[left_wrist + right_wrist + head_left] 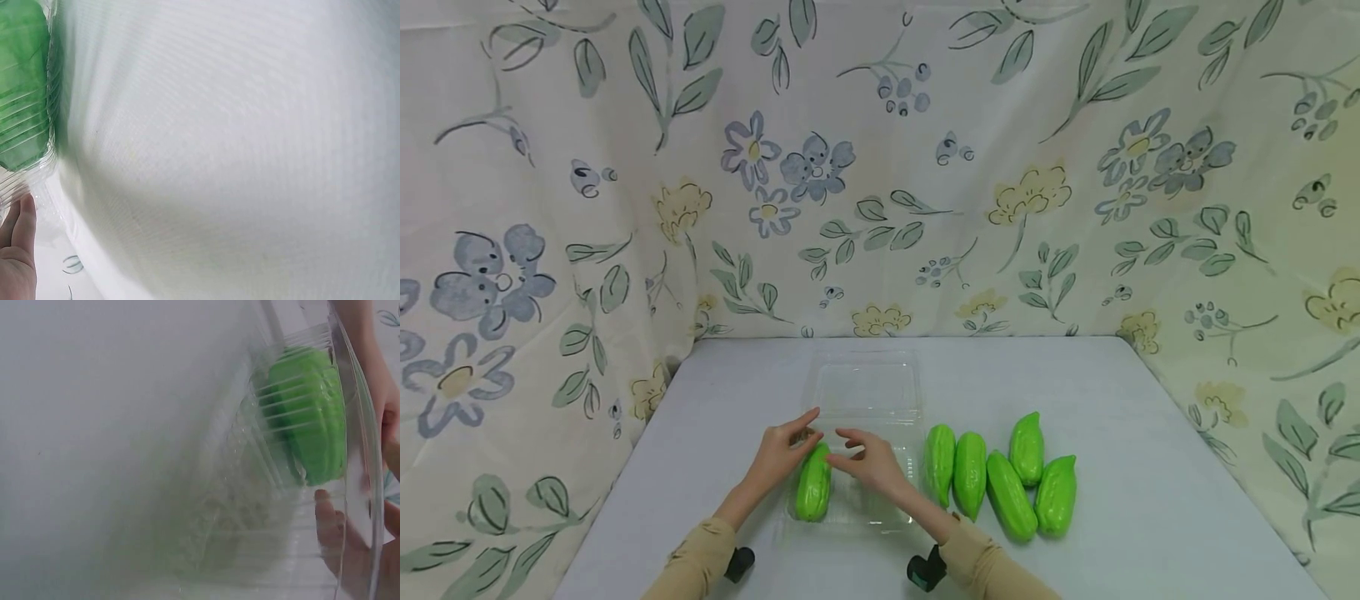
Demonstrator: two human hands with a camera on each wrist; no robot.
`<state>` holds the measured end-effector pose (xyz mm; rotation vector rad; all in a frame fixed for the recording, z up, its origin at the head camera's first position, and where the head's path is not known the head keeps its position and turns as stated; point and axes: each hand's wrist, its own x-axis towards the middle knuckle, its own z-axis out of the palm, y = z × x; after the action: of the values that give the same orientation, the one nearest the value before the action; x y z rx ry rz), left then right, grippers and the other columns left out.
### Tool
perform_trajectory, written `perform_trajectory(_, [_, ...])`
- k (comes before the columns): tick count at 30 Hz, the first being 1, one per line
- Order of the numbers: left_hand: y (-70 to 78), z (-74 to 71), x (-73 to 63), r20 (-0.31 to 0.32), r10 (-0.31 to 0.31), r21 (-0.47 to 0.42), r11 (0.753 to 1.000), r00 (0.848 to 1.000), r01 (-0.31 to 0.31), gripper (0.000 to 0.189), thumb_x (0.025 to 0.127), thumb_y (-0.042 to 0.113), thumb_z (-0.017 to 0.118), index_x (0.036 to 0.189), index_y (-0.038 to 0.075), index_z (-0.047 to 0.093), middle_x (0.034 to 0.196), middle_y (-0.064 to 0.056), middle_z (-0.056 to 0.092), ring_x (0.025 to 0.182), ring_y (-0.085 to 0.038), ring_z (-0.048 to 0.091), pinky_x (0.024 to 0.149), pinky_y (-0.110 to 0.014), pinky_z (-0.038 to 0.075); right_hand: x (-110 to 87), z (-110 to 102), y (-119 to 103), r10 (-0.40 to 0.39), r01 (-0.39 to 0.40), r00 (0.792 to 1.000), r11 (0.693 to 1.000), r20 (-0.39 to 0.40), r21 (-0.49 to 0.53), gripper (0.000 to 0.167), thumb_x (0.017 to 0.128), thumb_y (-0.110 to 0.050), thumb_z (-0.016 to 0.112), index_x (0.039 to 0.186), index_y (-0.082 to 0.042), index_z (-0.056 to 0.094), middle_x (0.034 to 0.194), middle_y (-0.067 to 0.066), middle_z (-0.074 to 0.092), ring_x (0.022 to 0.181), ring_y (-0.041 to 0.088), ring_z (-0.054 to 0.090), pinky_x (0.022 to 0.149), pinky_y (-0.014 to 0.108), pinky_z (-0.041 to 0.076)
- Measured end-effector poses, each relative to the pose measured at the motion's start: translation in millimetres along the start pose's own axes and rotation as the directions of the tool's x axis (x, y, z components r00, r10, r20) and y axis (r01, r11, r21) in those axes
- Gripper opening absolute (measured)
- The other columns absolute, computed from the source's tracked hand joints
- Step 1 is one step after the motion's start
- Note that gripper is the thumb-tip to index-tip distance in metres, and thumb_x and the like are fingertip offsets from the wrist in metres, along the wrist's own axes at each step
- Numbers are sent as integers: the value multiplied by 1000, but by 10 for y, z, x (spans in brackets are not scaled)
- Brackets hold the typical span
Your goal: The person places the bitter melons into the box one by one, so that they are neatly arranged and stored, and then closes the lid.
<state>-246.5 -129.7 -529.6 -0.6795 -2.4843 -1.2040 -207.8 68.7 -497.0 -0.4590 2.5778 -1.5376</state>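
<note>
A bright green, ridged bitter melon lies lengthwise in the left part of a clear plastic clamshell box. My left hand is over the box's left side, its fingers loosely bent beside the melon's far end. From the right, my right hand reaches over the box, with its fingertips close to the same end. Neither hand grips anything. In the right wrist view the melon shows through the ribbed clear wall, with the right hand beyond it. The left wrist view catches the left hand below the melon.
The box's clear lid lies folded back on the far side. To the right of the box, several more green bitter melons lie grouped on the white table. A floral cloth hangs behind the table.
</note>
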Motion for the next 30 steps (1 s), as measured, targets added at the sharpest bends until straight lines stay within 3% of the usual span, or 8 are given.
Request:
perform_trajectory(13, [-1, 2, -1, 2, -18, -13, 1000, 1000, 18, 42, 86, 15, 69, 126, 1, 61, 89, -4, 75, 82, -18, 70, 74, -38, 56, -78, -240, 28, -2, 1, 999, 1000, -48, -25, 47, 89, -28, 67, 129, -6, 58, 121, 23, 62, 90, 32, 68, 69, 31, 56])
perform_trajectory(22, [-22, 10, 16, -17, 11, 17, 1000, 1000, -11, 42, 86, 15, 70, 125, 2, 62, 90, -6, 75, 80, -15, 69, 70, -32, 56, -129, -429, 52, 0, 0, 999, 1000, -38, -5, 47, 88, -28, 67, 130, -7, 58, 119, 23, 62, 92, 31, 68, 69, 27, 55])
perform_trajectory(30, [-50, 12, 8, 0, -2, 21, 1000, 1000, 1, 42, 87, 16, 69, 126, 3, 61, 94, -10, 74, 82, -12, 68, 70, -29, 55, -191, -609, 90, 16, -16, 1000, 1000, 5, 15, 49, 89, -28, 67, 131, -7, 56, 123, 23, 59, 95, 29, 66, 73, 29, 56])
